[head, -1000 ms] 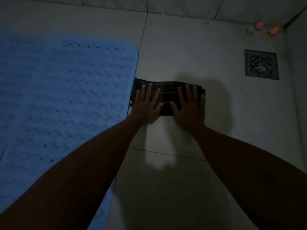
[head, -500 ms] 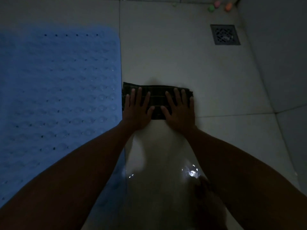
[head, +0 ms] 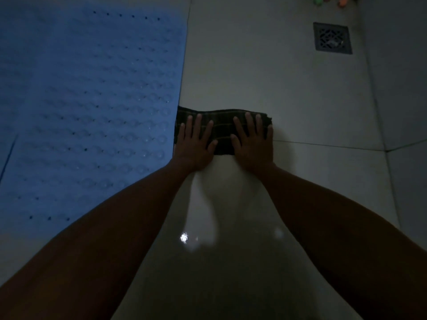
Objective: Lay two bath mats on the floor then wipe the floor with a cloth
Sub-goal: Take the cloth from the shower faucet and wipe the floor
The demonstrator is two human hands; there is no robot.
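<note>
A blue bath mat (head: 87,100) with rows of suction bumps and small holes lies flat on the left of the pale tiled floor (head: 254,65). Right beside its edge a dark folded checked cloth (head: 223,125) lies on the tiles. My left hand (head: 196,144) presses flat on the cloth's left half, fingers straight and spread. On the right half my right hand (head: 253,142) presses the same way. Only one mat is plainly visible; a seam at the far left edge may mark another.
A square metal floor drain (head: 332,38) sits at the back right. Small coloured toys (head: 332,0) lie at the top edge near the corner. A wall (head: 402,77) rises along the right. The floor near me shines with a light reflection.
Both hands have drawn the cloth back toward me along the mat's edge, away from the drain. The view has tilted down, so the drain and toys sit higher in the frame.
</note>
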